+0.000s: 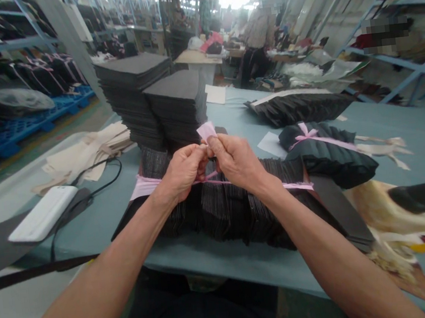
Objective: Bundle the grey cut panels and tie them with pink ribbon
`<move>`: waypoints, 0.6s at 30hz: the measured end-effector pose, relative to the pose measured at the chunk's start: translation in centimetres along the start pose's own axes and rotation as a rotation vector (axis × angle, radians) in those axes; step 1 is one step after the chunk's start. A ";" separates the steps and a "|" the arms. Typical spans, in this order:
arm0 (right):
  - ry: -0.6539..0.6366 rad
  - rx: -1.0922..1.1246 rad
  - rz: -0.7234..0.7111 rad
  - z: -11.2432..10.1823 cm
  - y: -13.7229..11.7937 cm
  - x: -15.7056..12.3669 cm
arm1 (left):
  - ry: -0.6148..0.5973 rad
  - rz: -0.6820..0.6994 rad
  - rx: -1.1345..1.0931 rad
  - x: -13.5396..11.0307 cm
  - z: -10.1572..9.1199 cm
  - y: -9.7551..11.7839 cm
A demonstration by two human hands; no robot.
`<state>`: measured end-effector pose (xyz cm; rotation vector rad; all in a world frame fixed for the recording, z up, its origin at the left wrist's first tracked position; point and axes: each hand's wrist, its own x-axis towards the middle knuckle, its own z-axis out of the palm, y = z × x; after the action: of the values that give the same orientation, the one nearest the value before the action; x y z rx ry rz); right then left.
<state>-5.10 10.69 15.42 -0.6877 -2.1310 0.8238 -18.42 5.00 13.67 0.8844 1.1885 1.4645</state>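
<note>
A long bundle of dark layered pieces [224, 213] lies on the table in front of me, with a pink fabric strip [147, 186] running around its length. Above the middle of the bundle my left hand [187, 167] is closed in a pinch on the strip. My right hand [235, 162] pinches the same strip close beside it, and a pale pink end sticks up over its thumb. Both hands nearly touch. The fingers hide where the strip's ends cross.
Tall stacks of dark sheets [135, 93] stand behind the bundle. Another tied bundle [329, 152] lies to the right. A white power bank [43, 213] with a black cable rests at left, near beige fabric strips [93, 146]. A person [256, 38] stands in the background.
</note>
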 end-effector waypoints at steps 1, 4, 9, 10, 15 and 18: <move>-0.019 -0.048 -0.025 0.0 0.1 0.1 | 0.005 -0.002 0.000 0.0 0.0 0.0; -0.039 -0.148 -0.056 0.2 0.4 0.5 | 0.021 -0.019 -0.032 -0.1 0.0 0.0; 0.007 0.215 0.155 1.1 0.8 1.3 | -0.016 -0.028 -0.067 0.0 -0.4 -0.2; 0.022 0.358 0.246 1.3 0.9 1.4 | -0.037 -0.022 -0.071 0.0 -0.5 -0.3; 0.086 0.742 0.550 1.4 0.6 1.6 | -0.110 0.068 -0.008 0.2 -1.1 -0.5; 0.093 0.765 0.589 1.0 0.2 1.4 | -0.120 0.138 0.150 0.0 -1.6 -0.2</move>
<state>-6.70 11.43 15.36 -0.8993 -1.3441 1.7484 -19.88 4.63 13.05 1.1609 1.1787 1.4229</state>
